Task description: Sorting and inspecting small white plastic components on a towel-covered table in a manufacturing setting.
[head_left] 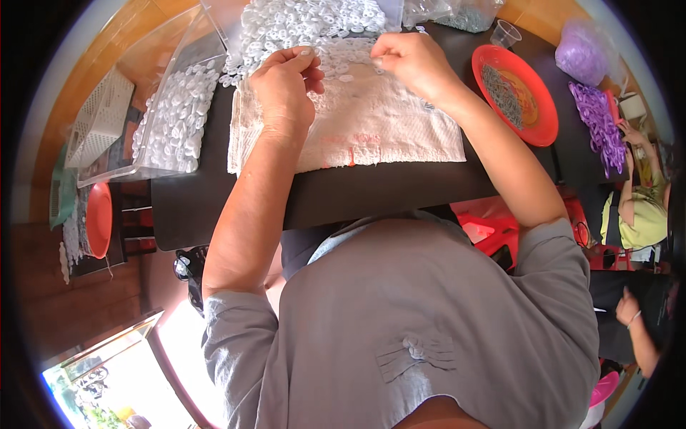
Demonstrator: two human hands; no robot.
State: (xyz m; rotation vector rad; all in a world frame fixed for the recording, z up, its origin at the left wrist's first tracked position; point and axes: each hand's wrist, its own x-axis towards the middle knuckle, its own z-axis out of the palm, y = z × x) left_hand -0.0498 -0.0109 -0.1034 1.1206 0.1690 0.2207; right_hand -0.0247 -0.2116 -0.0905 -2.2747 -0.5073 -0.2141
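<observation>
My left hand (286,89) is above a cream towel (400,136), its thumb and fingertips pressed together. Whatever it pinches is too small to make out. To its right, over the towel's far edge, my right hand (411,64) also has thumb and forefinger closed, and what lies between them cannot be made out. Just beyond both hands spreads a heap of small white oval plastic pieces (307,21), with some loose ones (346,77) on the towel between the hands.
A clear bin (114,174) with more white pieces stands left. On the right are a red plate (544,118) of thin metal pieces, a clear cup (506,33), purple linked pieces (600,129) and a purple bag (582,53). Other people (636,214) sit at the far right.
</observation>
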